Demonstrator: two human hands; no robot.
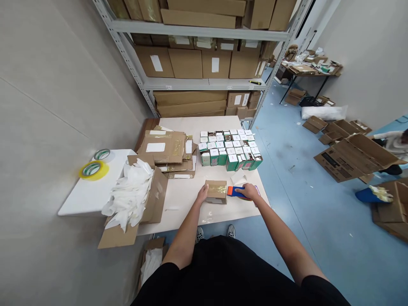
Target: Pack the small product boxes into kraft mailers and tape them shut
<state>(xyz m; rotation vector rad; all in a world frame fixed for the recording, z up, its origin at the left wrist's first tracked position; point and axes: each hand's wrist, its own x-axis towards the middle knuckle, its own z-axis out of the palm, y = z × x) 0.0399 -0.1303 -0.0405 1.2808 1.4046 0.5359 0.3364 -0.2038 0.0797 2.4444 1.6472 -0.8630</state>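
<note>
On a pale table (pixel 183 199) before a grey metal shelf (pixel 197 31) and over a blue floor (pixel 287 178), a small cardboard box (pixel 216 192) is being held near the front edge, while green-and-white cartons (pixel 230 149) and flattened cardboard (pixel 170 148) are being supported behind it. White labels (pixel 215 64) are being borne by the shelved boxes (pixel 185 63) and dark print (pixel 331 161) by a large open carton (pixel 353 155), too small to be read. With both forearms (pixel 188 221) outstretched, the box's left side is being gripped by the left hand (pixel 202 193), and a blue-and-orange tape dispenser (pixel 235 191) is being grasped in the right hand (pixel 250 191), its orange end just beside the box.
</note>
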